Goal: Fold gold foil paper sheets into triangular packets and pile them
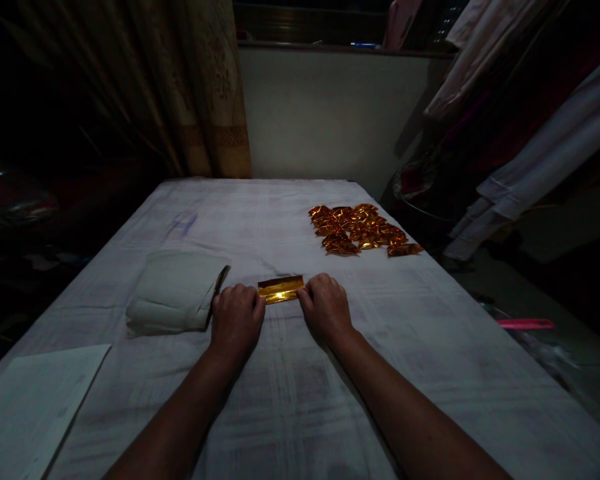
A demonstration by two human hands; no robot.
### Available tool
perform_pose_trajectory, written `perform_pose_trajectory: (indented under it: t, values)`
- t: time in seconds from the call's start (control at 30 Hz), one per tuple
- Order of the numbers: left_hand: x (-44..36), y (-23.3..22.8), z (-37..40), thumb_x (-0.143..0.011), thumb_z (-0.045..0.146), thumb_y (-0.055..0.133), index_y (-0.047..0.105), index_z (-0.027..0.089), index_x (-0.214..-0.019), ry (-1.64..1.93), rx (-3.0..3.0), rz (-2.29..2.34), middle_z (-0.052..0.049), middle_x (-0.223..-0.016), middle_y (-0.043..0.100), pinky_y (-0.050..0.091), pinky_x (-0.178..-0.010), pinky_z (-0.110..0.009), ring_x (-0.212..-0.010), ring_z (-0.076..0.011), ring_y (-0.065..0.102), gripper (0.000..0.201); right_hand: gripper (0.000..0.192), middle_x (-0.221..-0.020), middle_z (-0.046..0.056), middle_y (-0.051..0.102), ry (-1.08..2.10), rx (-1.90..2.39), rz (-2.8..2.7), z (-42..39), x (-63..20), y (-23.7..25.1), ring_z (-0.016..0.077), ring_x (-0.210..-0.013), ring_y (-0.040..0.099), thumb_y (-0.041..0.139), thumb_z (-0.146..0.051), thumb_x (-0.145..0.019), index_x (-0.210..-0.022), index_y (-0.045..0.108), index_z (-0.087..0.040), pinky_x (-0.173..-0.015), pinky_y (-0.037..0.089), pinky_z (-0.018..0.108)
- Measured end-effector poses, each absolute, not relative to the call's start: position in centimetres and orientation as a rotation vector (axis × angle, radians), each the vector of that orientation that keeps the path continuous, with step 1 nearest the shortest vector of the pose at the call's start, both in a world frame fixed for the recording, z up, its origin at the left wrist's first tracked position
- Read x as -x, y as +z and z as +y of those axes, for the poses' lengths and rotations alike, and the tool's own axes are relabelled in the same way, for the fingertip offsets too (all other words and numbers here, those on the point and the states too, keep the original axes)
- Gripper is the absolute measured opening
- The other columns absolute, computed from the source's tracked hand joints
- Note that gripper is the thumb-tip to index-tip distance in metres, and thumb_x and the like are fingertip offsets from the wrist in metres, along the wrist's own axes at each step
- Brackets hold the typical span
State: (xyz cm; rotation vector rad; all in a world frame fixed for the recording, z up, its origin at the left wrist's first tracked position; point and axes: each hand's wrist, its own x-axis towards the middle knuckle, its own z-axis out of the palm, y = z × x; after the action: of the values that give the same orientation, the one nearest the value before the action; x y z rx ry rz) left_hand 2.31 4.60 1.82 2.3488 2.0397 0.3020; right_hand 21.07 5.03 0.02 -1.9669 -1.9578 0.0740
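A strip of gold foil [281,289] lies flat on the white cloth-covered table [290,400], directly between the two hands and touching both. The left hand [236,320] sits at the strip's 9 o'clock end, knuckles up and fingers curled down onto the foil's edge; the right hand [325,308] sits at the 3 o'clock end in the same pose — fingers bunched together and pressed down on that end. Whether the fingertips pinch the foil or only press it flat cannot be told, since the backs of the hands hide them. From the left hand, a stack of pale paper sheets [175,292] lies just beside it at 9 o'clock, its near edge almost touching the knuckles. From the right hand, a heap of folded gold foil pieces [363,229] lies well apart at about 1 o'clock — near the table's far right edge. Another white sheet [35,407] rests at the table's near left corner, around 8 o'clock from the left hand.
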Motion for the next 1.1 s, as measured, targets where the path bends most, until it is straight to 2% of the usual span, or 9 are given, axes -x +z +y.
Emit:
perform_pose_trajectory:
  t: [0.1,0.2,0.27,0.4,0.53,0.7,0.97,1.1]
  values:
    - [-2.2,1.4,4.6,-0.097,0.029,0.056,0.065,0.019,-0.086,0.39,-2.332,2.042,-0.007,-0.091,0.068,0.041,-0.085,-0.04,-0.096,-0.0278,0.061,0.017,0.007,-0.098,0.007,0.066,0.095,1.927,-1.905,5.0,-21.1,-0.1,0.0239,-0.094,0.059,0.06,-0.026,-0.095,-0.097,0.065,-0.02,-0.081,0.038,0.034]
    - [-2.2,0.9,4.5,-0.095,0.027,0.059,0.066,0.018,-0.098,0.512,-2.343,2.053,-0.007,-0.095,0.068,0.043,-0.085,-0.041,-0.097,-0.0279,0.062,0.011,0.013,-0.104,0.007,0.067,0.118,1.885,-1.88,4.9,-21.1,-0.2,0.0244,-0.099,0.059,0.059,-0.023,-0.094,-0.106,0.064,-0.022,-0.083,0.038,0.034]
    - [-2.2,0.8,4.3,-0.095,0.025,0.06,0.067,0.02,-0.104,0.575,-2.429,2.026,-0.008,-0.099,0.069,0.043,-0.083,-0.041,-0.096,-0.0281,0.062,0.013,0.01,-0.104,0.007,0.066,0.139,1.878,-1.894,4.9,-21.1,-0.2,0.024,-0.099,0.059,0.058,-0.022,-0.095,-0.102,0.065,-0.023,-0.083,0.038,0.034]
    - [-2.4,0.7,4.0,-0.095,0.022,0.061,0.072,0.027,-0.097,0.669,-2.779,1.709,-0.006,-0.103,0.072,0.043,-0.085,-0.043,-0.096,-0.0274,0.062,0.013,0.007,-0.102,0.006,0.065,0.145,1.876,-1.906,4.9,-21.1,-0.3,0.0232,-0.098,0.058,0.059,-0.024,-0.095,-0.094,0.066,-0.023,-0.082,0.037,0.034]
    - [-3.0,0.6,3.7,-0.093,0.015,0.059,0.072,0.024,-0.109,0.636,-2.921,1.474,-0.008,-0.103,0.073,0.044,-0.085,-0.043,-0.097,-0.0268,0.062,0.022,0.008,-0.1,0.006,0.065,0.138,1.871,-1.906,4.9,-21.1,-0.5,0.0228,-0.096,0.058,0.059,-0.025,-0.095,-0.092,0.066,-0.022,-0.082,0.037,0.034]
    - [-3.8,0.7,3.0,-0.088,0.017,0.058,0.068,0.021,-0.122,0.586,-2.847,1.462,-0.01,-0.11,0.07,0.043,-0.093,-0.046,-0.103,-0.0282,0.061,0.035,0.008,-0.098,0.005,0.064,0.133,1.882,-1.903,4.9,-21.0,-0.4,0.0227,-0.095,0.057,0.06,-0.025,-0.095,-0.091,0.066,-0.022,-0.082,0.037,0.034]
    - [-2.1,1.4,1.9,-0.093,0.018,0.05,0.069,0.02,-0.117,0.523,-2.87,1.556,-0.009,-0.117,0.072,0.04,-0.094,-0.047,-0.102,-0.027,0.065,0.03,0.007,-0.099,0.006,0.065,0.144,1.912,-1.919,4.8,-21.0,0.2,0.0226,-0.095,0.057,0.06,-0.024,-0.096,-0.094,0.067,-0.022,-0.083,0.037,0.033]
    - [-1.6,0.9,1.7,-0.095,0.018,0.048,0.069,0.019,-0.12,0.573,-2.874,1.565,-0.011,-0.124,0.072,0.039,-0.096,-0.048,-0.112,-0.0292,0.064,0.032,0.011,-0.103,0.008,0.067,0.14,1.911,-1.93,4.6,-21.0,0.4,0.0233,-0.098,0.058,0.057,-0.022,-0.097,-0.099,0.068,-0.02,-0.086,0.04,0.035]
